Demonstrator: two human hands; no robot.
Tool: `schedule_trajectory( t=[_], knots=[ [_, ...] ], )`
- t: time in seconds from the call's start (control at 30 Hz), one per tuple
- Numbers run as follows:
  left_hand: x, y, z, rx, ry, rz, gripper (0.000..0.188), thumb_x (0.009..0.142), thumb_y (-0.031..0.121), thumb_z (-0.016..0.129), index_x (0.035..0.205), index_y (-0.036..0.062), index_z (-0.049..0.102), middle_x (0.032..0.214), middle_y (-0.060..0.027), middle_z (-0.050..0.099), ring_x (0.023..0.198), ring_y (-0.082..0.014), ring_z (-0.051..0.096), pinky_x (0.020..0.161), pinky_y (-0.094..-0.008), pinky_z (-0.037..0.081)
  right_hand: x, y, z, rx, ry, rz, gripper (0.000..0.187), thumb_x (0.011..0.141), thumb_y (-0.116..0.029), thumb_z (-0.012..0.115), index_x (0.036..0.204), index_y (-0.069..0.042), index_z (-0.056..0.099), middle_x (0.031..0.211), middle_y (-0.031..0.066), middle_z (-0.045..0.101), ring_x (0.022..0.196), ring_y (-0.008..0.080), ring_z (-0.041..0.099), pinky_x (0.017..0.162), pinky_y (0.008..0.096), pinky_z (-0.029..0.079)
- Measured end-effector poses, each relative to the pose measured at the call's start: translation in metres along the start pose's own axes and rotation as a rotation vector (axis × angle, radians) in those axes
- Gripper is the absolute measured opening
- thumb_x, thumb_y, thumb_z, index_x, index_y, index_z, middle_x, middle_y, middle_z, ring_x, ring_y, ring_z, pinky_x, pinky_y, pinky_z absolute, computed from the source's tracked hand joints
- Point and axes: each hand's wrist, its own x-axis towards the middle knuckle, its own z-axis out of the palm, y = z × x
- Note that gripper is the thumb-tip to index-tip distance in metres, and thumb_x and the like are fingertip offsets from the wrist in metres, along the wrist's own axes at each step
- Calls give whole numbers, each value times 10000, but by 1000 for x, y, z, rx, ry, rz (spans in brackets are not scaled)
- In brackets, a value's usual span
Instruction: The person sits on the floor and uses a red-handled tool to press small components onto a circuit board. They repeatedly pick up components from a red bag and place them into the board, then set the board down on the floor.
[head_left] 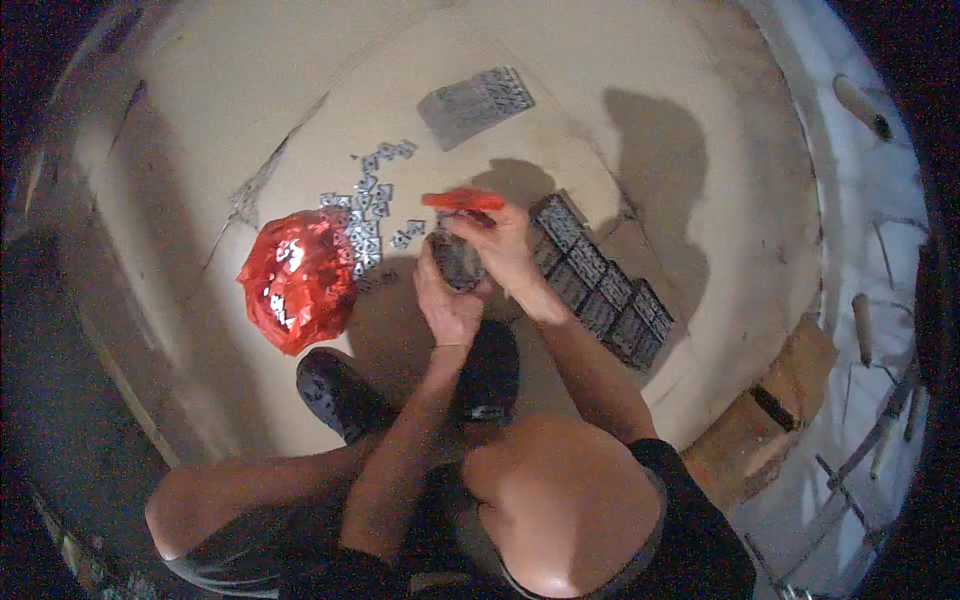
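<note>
Red bag [295, 295], contents unclear, metal pieces [364, 240] alongside, hands [449, 307] [503, 247] together, clamped on grey block [459, 264] and red object [463, 201]

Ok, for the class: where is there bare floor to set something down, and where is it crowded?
Bare pale floor lies left of the grey rectangular stack, above the small square silvery plates, and right of the row of grey rectangular blocks. Crowding runs from the shiny red plastic bag through those plates to the left hand and right hand.
</note>
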Motion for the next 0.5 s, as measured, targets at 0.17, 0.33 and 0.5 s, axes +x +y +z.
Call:
schedule_trajectory(
  t=[0.17, 0.33, 0.5],
  knots=[
    [1, 3, -6, 61, -33, -6, 1045, 605, 124, 927, 1501, -10, 406, 1280, -232, 596, 1158, -437, 563, 996, -485, 477, 5, 21, 2, -133, 119, -63, 185, 853, -4, 812, 1032, 1, 764, 960, 28, 768, 877, 109, 692, 815, 266, 553],
    [2, 4, -8, 45, -58, -19, 1085, 600, 184, 963, 1502, -18, 396, 1314, -236, 580, 1162, -442, 555, 999, -496, 469, 8, 25, 1, -90, 82, -166, 91, 885, 23, 772, 926, 16, 691, 917, 60, 757, 865, 116, 699, 800, 272, 560],
    [2, 3, -8, 42, -59, -13, 1081, 590, 167, 959, 1497, -16, 400, 1339, -234, 576, 1156, -443, 551, 1007, -499, 461, 9, 27, 5, -60, 130, -246, 93, 924, 31, 728, 975, 30, 650, 947, 74, 752, 887, 130, 704, 823, 284, 568]
  ],
)
